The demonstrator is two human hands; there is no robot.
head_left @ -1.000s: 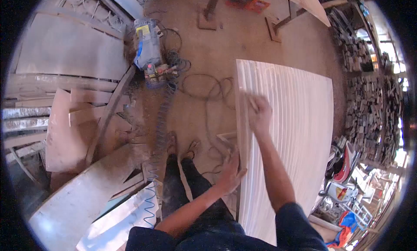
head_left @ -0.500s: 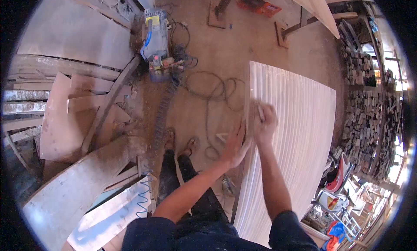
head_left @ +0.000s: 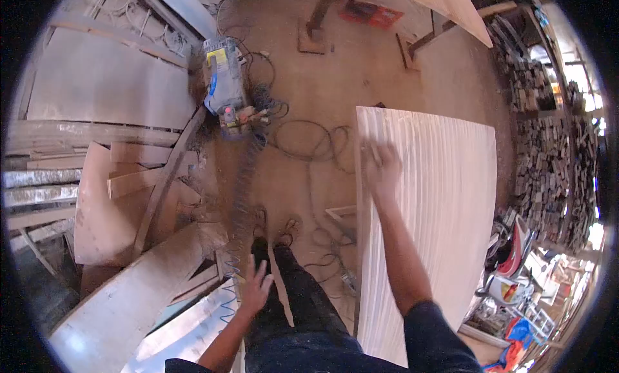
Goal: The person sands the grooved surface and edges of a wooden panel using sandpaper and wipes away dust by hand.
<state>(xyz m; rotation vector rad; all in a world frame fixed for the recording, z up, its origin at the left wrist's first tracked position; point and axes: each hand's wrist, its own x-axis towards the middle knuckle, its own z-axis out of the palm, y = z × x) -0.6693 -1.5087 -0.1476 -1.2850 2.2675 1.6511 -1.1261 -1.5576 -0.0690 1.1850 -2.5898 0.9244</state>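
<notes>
- Pressing down on the wide pale ribbed wooden panel (head_left: pixel 438 199), the right hand (head_left: pixel 382 166) sits near the panel's left edge, toward its far end.
- Right fingers are curled tight around a small pale object; it is too blurred to tell what it is.
- The panel lies flat at the person's right side, its long grooves running away from the person; its far corner points toward the brown dirt floor (head_left: pixel 361 63).
- Left hand (head_left: pixel 256 286) hangs apart from the panel, low by the left thigh, fingers spread and loose, holding nothing.
- Dark trousers and two sandalled feet (head_left: pixel 274 226) stand on the floor just left of the panel's edge.
- A grey-and-blue power tool with a yellow label (head_left: pixel 222 76) lies on the floor ahead of the feet, well apart from both hands.
- A black cable in loose loops (head_left: pixel 309 141) lies between that tool and the panel.
- A blue coiled air hose (head_left: pixel 238 199) runs from the tool back past the feet.
- Flat plywood offcuts and boards (head_left: pixel 122 199) are stacked at the left.
- Stacked timber pieces (head_left: pixel 548 154) fill the right side beyond the panel.
</notes>
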